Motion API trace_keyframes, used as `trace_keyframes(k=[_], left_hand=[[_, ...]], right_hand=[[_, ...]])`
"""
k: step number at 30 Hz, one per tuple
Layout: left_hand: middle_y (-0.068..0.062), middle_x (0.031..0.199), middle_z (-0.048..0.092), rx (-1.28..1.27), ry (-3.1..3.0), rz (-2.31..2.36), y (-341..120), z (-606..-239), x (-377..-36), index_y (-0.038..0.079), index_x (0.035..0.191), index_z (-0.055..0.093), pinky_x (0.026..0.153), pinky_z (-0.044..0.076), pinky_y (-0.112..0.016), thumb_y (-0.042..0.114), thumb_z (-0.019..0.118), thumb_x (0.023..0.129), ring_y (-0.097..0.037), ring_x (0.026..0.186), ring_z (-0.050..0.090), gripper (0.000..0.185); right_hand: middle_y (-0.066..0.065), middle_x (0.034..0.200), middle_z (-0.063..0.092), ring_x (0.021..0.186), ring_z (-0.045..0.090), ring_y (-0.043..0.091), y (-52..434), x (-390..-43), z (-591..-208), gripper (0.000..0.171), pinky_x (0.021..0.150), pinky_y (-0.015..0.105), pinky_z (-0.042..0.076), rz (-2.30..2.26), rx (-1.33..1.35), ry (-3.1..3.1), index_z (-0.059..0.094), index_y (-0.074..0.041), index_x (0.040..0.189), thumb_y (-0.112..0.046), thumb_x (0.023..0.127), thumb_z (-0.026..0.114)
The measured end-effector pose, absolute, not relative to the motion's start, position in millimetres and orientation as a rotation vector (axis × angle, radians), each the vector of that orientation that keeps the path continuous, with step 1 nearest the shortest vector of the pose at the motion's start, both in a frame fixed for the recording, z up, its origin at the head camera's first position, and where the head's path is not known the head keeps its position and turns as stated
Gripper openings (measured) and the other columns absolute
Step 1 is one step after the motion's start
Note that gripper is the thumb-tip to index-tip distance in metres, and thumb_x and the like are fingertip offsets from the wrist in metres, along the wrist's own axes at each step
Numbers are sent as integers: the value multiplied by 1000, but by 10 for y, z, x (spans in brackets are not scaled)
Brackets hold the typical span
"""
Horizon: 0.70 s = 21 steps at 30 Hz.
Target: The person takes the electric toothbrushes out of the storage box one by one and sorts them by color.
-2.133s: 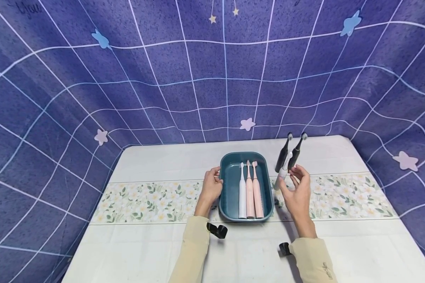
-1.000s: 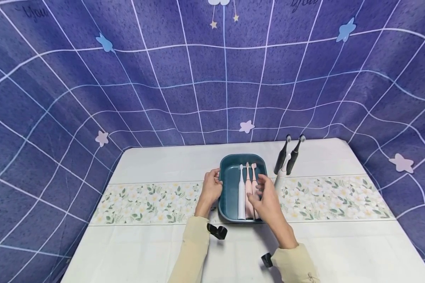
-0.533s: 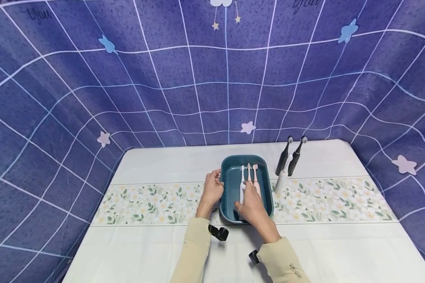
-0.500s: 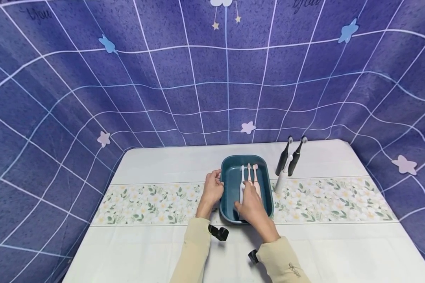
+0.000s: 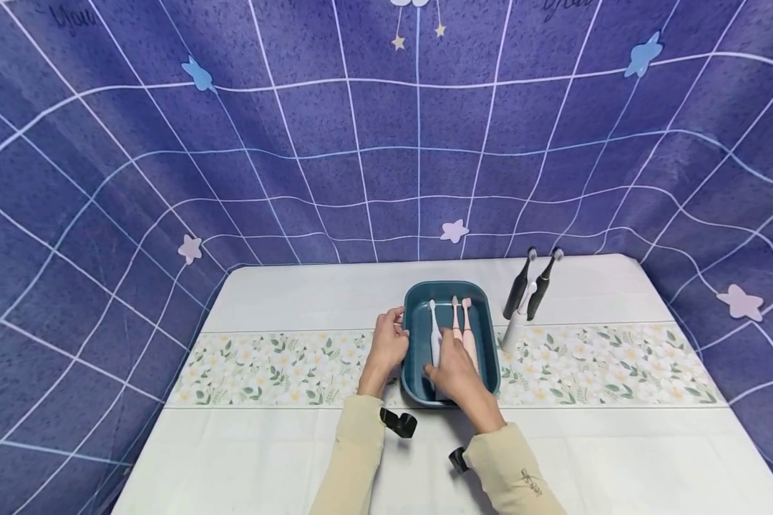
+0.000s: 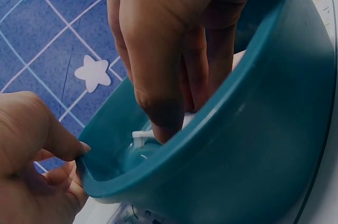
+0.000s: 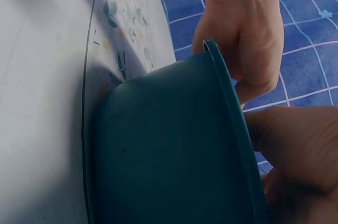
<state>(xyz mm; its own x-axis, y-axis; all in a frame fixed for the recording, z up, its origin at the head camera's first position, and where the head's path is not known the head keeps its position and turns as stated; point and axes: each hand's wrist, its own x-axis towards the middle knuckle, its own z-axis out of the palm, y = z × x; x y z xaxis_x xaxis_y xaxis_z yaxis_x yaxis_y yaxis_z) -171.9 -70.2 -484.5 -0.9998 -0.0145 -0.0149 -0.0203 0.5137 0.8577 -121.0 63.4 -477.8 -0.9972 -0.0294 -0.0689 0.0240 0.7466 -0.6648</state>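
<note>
**Right hand (image 5: pixel 454 365) pinches white toothbrush (image 5: pixel 435 345) inside teal bin (image 5: pixel 419 357)**

Thumb and fingers lie on either side of the brush's handle, the thumb toward the left wall. The brush sits in the left half of the bin, its bristle end pointing to the far side (whether the handle touches the bin's floor, I cannot tell). The left wrist view shows the small white head just beyond the fingertips, with the rest hidden by the hand and the rim.

The left hand (image 5: pixel 386 347) holds the bin from the left, finger and thumb at its rim.

Two pink toothbrushes (image 5: pixel 469 345) lie side by side in the right half, heads also to the far side; the right hand covers part of the nearer-to-centre one.

Outside the bin, to its right, two black toothbrushes (image 5: pixel 517 295) stand on end, with a standing white toothbrush (image 5: pixel 516 329) just in front of them.

Everything rests on a white table (image 5: pixel 264 450) crossed by a band of printed flowers (image 5: pixel 283 368). Behind it hangs a blue-purple cloth (image 5: pixel 309 172) with pale grid lines and stars.
</note>
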Motion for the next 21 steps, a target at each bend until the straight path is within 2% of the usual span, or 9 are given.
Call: trace_keyframes(k=[9, 21], left_hand=[[-16, 110, 48, 0, 2727, 1558, -707, -4846, -1722, 0, 134, 50, 81, 43, -38, -5, 51, 89, -21, 86, 49, 45], [-15, 109, 49, -17, 2736, 1552, -703, -4856, -1734, 0, 133, 51, 82, 44, -39, -5, 49, 88, -21, 87, 51, 46]], right_hand=[[28, 119, 56, 108, 58, 37, 595, -1266, -4810, 71, 91, 47, 46, -1073, -13, 2840, 36, 4, 136, -14, 79, 75], [27, 113, 57, 101, 59, 34, 571, -1350, -4817, 65, 87, 46, 48, -959, -86, 2801, 41, 11, 131, -13, 81, 75]])
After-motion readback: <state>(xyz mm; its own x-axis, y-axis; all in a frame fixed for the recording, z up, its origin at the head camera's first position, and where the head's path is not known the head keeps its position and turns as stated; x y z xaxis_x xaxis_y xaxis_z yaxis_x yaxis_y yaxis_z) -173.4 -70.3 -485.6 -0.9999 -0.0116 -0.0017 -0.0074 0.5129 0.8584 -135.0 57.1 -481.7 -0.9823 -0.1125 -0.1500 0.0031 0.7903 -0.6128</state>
